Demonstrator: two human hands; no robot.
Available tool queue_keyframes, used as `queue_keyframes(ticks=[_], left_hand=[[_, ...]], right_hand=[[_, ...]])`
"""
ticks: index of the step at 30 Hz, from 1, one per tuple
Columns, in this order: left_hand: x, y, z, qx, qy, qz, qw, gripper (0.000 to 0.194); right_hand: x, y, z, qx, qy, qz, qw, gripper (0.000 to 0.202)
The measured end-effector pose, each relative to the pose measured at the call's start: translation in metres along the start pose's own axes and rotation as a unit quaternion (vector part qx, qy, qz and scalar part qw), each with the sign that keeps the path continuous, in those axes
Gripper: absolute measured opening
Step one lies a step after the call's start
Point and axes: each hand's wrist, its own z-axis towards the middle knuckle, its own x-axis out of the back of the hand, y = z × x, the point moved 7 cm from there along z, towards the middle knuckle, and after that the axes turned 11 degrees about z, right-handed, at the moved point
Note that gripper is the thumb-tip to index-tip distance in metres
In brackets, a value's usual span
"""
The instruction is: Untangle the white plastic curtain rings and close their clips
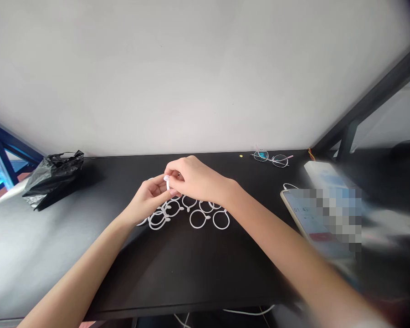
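Our forearms (280, 246) reach over the black desk (191, 282).
Our left hand (146, 198) and right hand (200, 178) pinch one white ring (167, 184) near loose rings (191, 224).

L hand (146, 197) & R hand (200, 180) meet over blk table (177, 269), both gripping 1 wht ring (168, 184), seen approx edge-on. More tabbed rings (208, 217) lie below/nr hands. Blk bag (54, 175) far L, specs (270, 160) back R nr wall (205, 82), phone (302, 214) R, partly pixelated.
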Motion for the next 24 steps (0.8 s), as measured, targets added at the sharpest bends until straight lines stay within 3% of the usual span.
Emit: queue_keyframes(ticks=[11, 19, 24], left_hand=[[0.004, -0.001, 0.000, 0.007, 0.036, 0.037, 0.999, 0.030], [0.008, 0.003, -0.001, 0.009, 0.053, 0.054, 0.997, 0.030], [0.007, 0.001, -0.001, 0.027, 0.058, 0.042, 0.997, 0.031]], right_hand=[[-0.006, 0.004, 0.009, 0.046, 0.009, 0.029, 0.998, 0.016], [-0.006, 0.010, 0.011, 0.070, 0.013, 0.125, 0.990, 0.016], [-0.004, 0.012, 0.014, 0.076, 0.028, 0.102, 0.992, 0.014]])
